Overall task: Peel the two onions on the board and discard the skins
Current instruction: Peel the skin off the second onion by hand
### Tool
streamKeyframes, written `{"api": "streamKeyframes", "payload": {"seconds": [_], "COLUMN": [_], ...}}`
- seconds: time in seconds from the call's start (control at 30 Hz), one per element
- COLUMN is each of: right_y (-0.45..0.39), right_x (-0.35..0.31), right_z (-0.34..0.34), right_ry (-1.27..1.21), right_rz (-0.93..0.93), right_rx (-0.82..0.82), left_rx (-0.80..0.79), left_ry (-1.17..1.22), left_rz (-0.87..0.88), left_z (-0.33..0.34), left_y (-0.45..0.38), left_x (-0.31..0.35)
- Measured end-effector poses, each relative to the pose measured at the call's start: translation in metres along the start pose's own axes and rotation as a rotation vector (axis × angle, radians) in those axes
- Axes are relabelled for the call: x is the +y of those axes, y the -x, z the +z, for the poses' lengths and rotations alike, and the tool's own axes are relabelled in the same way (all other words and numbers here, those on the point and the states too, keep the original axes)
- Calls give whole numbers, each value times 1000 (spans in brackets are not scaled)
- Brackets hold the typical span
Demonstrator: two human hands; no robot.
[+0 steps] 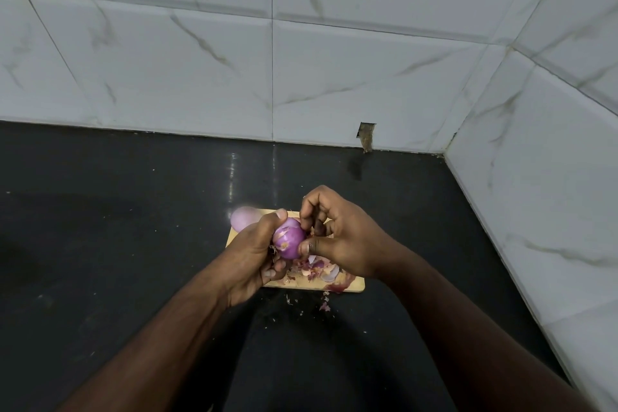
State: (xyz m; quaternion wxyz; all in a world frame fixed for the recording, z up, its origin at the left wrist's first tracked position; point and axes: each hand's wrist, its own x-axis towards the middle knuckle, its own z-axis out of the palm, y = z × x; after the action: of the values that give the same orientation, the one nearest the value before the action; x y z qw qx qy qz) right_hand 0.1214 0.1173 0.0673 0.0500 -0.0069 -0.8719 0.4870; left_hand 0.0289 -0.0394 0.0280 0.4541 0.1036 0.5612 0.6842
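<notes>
Hands met above a small pale wooden cutting board (354, 286) that lay on a glossy black stone countertop (133, 211). The left hand (254, 251) was curled around a round purple onion (289, 242), its thumb lying over the top and its fingers wrapped beneath, so that the onion was held up off the board between the two hands. Shiny purple flesh showed over most of this onion, with a few pale papery streaks of skin clinging near the side against the left palm. The right hand (337, 237) was closed in on the same onion from its other side: its thumb pressed the lower flank, while its bent fingertips (306, 217) pinched at the upper edge, where a scrap of skin seemed caught, though the exact grip was hard to make out. Beyond the left hand's knuckles, at the far corner of the board, sat a second, paler pink onion (244, 217), partly hidden by that hand. Beneath and just toward the person from the right hand, a loose heap of torn purple and tan onion skins (317, 269) covered the near part of the board. Further toward the person from both wrists, smaller skin flakes (324, 304) were scattered on the countertop just off the board's near edge. White marbled wall tiles (334, 60) rose behind and to the right.
</notes>
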Motion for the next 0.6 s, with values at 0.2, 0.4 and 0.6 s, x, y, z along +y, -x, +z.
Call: {"api": "streamKeyframes", "payload": {"seconds": [0.2, 0.4, 0.6], "right_y": [-1, 0, 0], "right_x": [-2, -3, 2], "right_z": [1, 1, 4], "right_ry": [6, -125, -90], "right_rz": [-6, -8, 29], "right_rx": [-19, 63, 68], "left_rx": [21, 32, 67], "left_ry": [-21, -54, -48], "left_rz": [19, 57, 77], "left_z": [-2, -6, 0], "left_y": [-3, -6, -6], "left_x": [-2, 1, -1]}}
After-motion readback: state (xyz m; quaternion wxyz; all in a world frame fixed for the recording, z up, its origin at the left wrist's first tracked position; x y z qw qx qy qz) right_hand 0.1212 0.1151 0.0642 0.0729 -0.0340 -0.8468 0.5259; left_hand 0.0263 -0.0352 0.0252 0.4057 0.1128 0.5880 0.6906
